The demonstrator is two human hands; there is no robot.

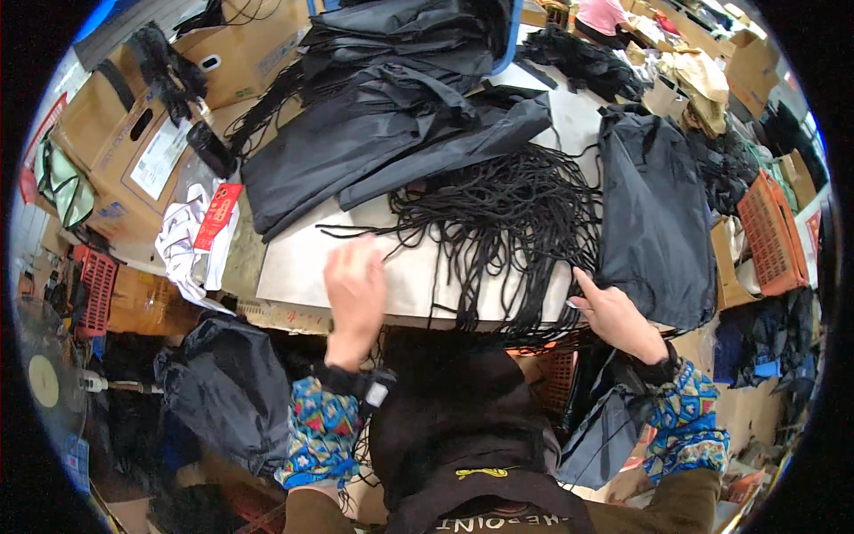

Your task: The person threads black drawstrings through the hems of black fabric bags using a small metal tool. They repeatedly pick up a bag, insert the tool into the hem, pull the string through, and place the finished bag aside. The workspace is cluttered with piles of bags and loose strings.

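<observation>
A thick tangle of black cords (507, 214) spreads over the pale tabletop (307, 267) and hangs past its front edge. My left hand (354, 289) is raised over the table left of the cords, near a loose cord end. Motion smears its fingers, so I cannot make out a grip. At the right edge of the tangle is my right hand (618, 316), index finger stretched onto the cords and thumb apart from it. Something small and white shows at that thumb, too small to name. Right of this hand lies a black fabric bag (656, 222).
Folded black fabric bags (356, 151) are heaped behind the cords, below a blue bin (509, 40). Cardboard boxes (116, 151) and a red-and-white package (218, 216) stand left. An orange crate (772, 231) is at right. Another black bag (227, 392) hangs below the table's left side.
</observation>
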